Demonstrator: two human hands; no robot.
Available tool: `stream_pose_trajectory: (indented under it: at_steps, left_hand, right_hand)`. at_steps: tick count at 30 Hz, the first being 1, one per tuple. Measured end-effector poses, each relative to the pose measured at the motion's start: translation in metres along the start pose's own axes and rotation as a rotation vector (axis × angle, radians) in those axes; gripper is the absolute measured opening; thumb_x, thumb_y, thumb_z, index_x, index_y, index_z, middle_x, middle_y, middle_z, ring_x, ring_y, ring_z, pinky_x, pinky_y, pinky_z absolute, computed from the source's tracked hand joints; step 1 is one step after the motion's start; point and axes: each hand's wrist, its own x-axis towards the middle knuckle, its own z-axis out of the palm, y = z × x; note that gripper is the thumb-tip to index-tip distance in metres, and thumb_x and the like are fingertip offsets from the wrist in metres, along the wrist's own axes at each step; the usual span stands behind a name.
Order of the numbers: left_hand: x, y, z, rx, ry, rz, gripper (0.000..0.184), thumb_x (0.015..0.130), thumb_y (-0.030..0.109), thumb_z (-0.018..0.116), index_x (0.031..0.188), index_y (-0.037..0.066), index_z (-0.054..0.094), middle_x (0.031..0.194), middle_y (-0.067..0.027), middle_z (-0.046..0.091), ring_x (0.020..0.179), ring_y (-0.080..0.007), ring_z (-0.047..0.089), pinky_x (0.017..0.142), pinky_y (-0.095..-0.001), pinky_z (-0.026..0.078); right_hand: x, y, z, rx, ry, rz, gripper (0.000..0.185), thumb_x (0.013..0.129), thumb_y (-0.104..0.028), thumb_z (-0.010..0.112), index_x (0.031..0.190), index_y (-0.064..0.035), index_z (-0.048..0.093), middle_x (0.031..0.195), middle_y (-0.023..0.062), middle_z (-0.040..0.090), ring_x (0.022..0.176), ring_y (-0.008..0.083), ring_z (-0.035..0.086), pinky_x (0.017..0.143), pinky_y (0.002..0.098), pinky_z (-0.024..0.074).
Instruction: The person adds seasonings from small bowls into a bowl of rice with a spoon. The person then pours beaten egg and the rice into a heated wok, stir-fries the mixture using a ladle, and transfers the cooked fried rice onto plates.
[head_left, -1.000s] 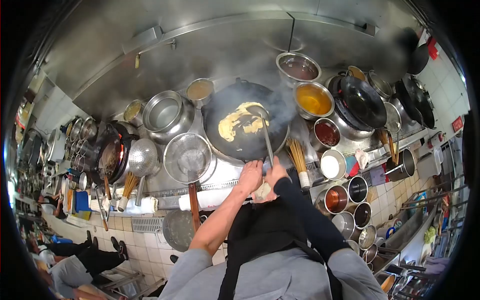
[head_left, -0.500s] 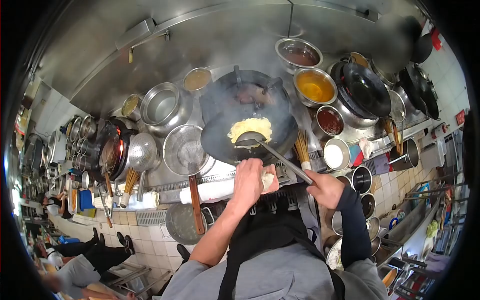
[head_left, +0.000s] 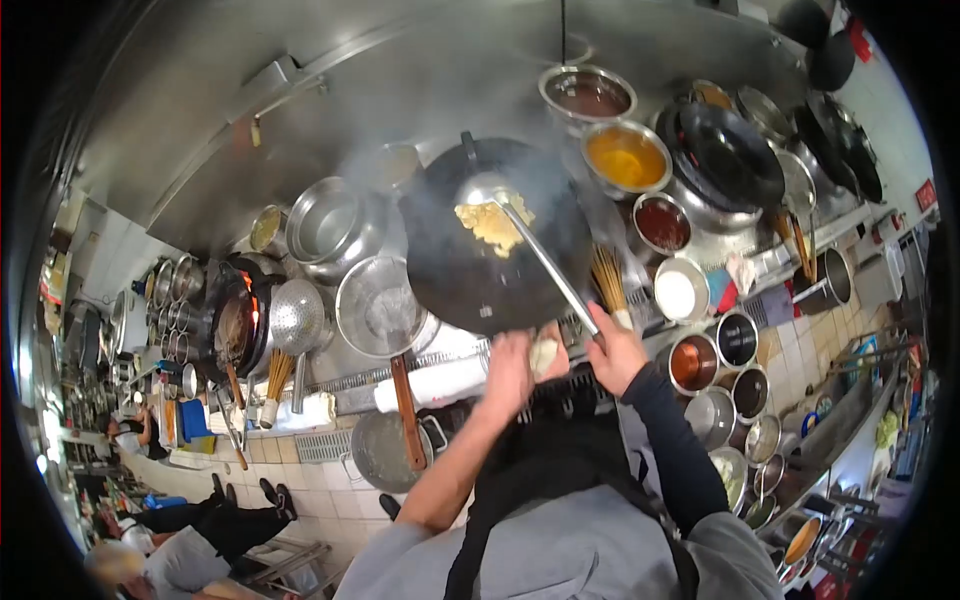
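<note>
A large dark wok (head_left: 470, 290) sits over the burner straight ahead, with steam around it. Yellow scrambled egg (head_left: 488, 230) lies in its middle. My right hand (head_left: 615, 352) is wrapped round the long metal handle of a ladle (head_left: 548, 262), whose bowl touches the far side of the egg. At the wok's near rim my left hand (head_left: 512, 372) is closed, gripping the wok through a pale folded cloth (head_left: 545, 357); the exact hold is partly hidden.
Left of the wok are a wooden-handled strainer (head_left: 380, 305), a perforated skimmer (head_left: 298, 313) and a pot (head_left: 325, 222). On the right stand bowls of orange liquid (head_left: 627, 157) and red sauce (head_left: 662, 222), and a bamboo brush (head_left: 608, 280). Another person (head_left: 190, 555) is at lower left.
The ladle has moved to the egg's far side, and the egg is now broken up and farther up the wok. The wok has tilted toward me, hiding the burner contents behind it.
</note>
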Motion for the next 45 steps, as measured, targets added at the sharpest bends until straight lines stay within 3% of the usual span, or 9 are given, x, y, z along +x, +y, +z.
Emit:
stream_pose_trajectory:
  at_steps: [8,12,18,23,27,32,35,42,45]
  left_hand:
    - [0.053,-0.068,0.040,0.010,0.127,0.017,0.012,0.096,0.002,0.058,0.106,-0.003,0.062,0.109,-0.0256,0.062,0.105,-0.0446,0.058,0.094,-0.0517,0.047]
    - [0.007,-0.001,0.045,-1.139,0.068,-0.945,0.028,0.106,0.031,0.061,0.108,0.003,0.065,0.111,-0.0123,0.069,0.096,-0.0260,0.066,0.085,-0.0416,0.053]
    - [-0.021,-0.007,0.058,-1.345,-0.184,-0.926,0.014,0.100,0.015,0.067,0.104,0.001,0.065,0.093,-0.0106,0.069,0.074,-0.0150,0.062,0.062,-0.0278,0.050]
    - [0.000,0.009,0.035,-1.222,-0.104,-0.972,0.008,0.100,0.003,0.061,0.106,-0.002,0.057,0.093,-0.0141,0.067,0.075,-0.0166,0.059,0.061,-0.0272,0.048]
    - [0.001,0.007,0.030,-1.250,-0.157,-0.999,0.012,0.104,0.009,0.057,0.103,-0.003,0.056,0.093,-0.0135,0.066,0.076,-0.0172,0.058,0.063,-0.0281,0.048]
    - [-0.004,-0.003,0.034,-1.128,-0.184,-1.045,0.013,0.103,0.011,0.058,0.100,-0.001,0.056,0.090,-0.0117,0.065,0.076,-0.0174,0.058,0.062,-0.0289,0.046]
    - [-0.021,-0.013,0.030,-0.615,-0.010,-0.826,0.009,0.094,0.010,0.066,0.087,0.006,0.062,0.067,-0.0006,0.057,0.053,-0.0103,0.050,0.047,-0.0280,0.039]
    - [0.031,-0.005,-0.039,-0.792,0.124,-0.820,0.022,0.096,0.008,0.067,0.110,-0.002,0.054,0.074,-0.0019,0.054,0.055,-0.0085,0.048,0.043,-0.0246,0.034]
    - [0.050,-0.052,-0.045,-0.810,0.101,-0.811,0.023,0.097,0.009,0.066,0.112,-0.002,0.053,0.074,-0.0018,0.054,0.054,-0.0095,0.047,0.043,-0.0256,0.035]
  right_hand:
    - [0.020,0.011,0.064,-0.081,-0.128,0.187,0.049,0.094,-0.018,0.064,0.135,0.0073,0.056,0.099,0.0266,0.073,0.096,0.0449,0.071,0.086,0.0493,0.0566]
    - [-0.005,0.002,0.087,0.082,-0.112,0.123,0.050,0.101,-0.027,0.061,0.134,0.0101,0.055,0.136,0.0351,0.057,0.133,0.0498,0.052,0.113,0.0506,0.0435]
    - [-0.189,0.043,0.040,0.334,-0.032,0.336,0.043,0.099,-0.024,0.069,0.131,0.0036,0.065,0.109,0.0194,0.070,0.098,0.0377,0.069,0.091,0.0407,0.0563]
    - [-0.380,0.082,0.077,1.285,0.605,1.225,0.032,0.102,-0.024,0.067,0.126,-0.0020,0.067,0.099,0.0144,0.077,0.077,0.0224,0.072,0.068,0.0332,0.0581]
    - [-0.426,0.066,0.068,1.956,1.330,0.839,0.034,0.102,-0.026,0.065,0.127,-0.0027,0.062,0.097,0.0155,0.076,0.071,0.0206,0.070,0.058,0.0302,0.0535]
    - [-0.455,0.118,0.090,1.810,1.475,0.880,0.018,0.099,-0.024,0.063,0.103,-0.0077,0.059,0.083,0.0110,0.070,0.065,0.0195,0.063,0.053,0.0303,0.0479]
    - [-0.492,0.156,0.117,1.729,1.357,0.856,0.015,0.096,-0.020,0.063,0.090,-0.0103,0.054,0.069,0.0049,0.057,0.055,0.0173,0.055,0.048,0.0308,0.0439]
    - [-0.363,0.049,0.029,1.172,1.152,0.955,0.025,0.092,-0.015,0.060,0.106,0.0051,0.062,0.064,0.0119,0.061,0.045,0.0239,0.055,0.038,0.0326,0.0425]
    - [-0.301,0.091,0.033,1.386,0.655,0.833,0.026,0.093,-0.015,0.064,0.107,0.0063,0.061,0.068,0.0155,0.061,0.044,0.0243,0.055,0.038,0.0333,0.0428]
